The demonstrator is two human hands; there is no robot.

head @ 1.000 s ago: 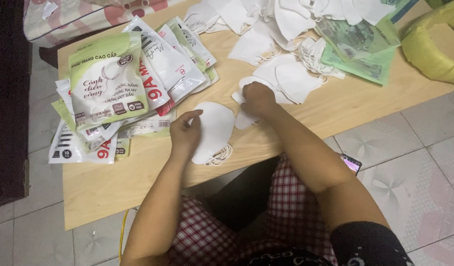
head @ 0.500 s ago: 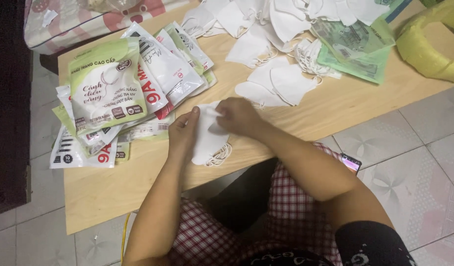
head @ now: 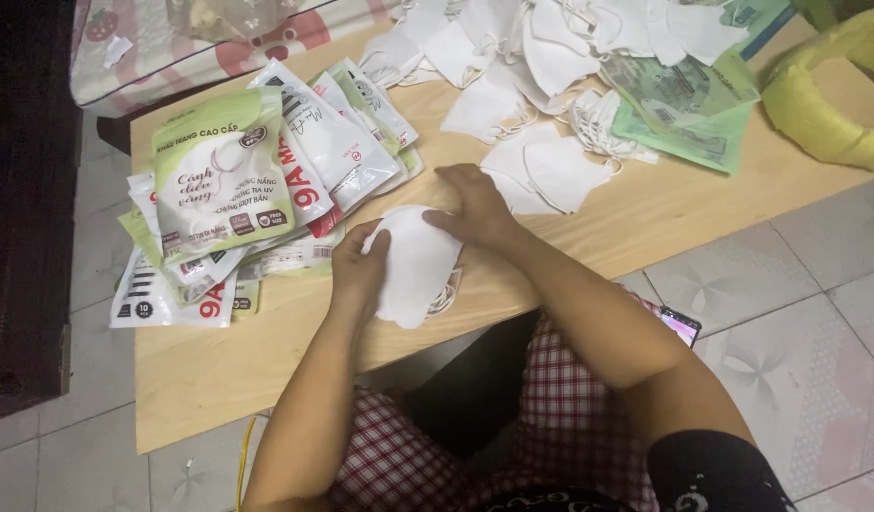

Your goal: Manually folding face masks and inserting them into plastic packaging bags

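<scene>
Room, seen from above. Floor (head: 816, 313): pale square tiles with a faint flower pattern, grey joints. Desk (head: 209, 379): low, light wood, plain top. Dark wooden furniture (head: 24, 190) along the desk's left edge. Patterned red-and-white cloth (head: 171, 47) beyond the far edge. Light: soft, even, indoor.
</scene>
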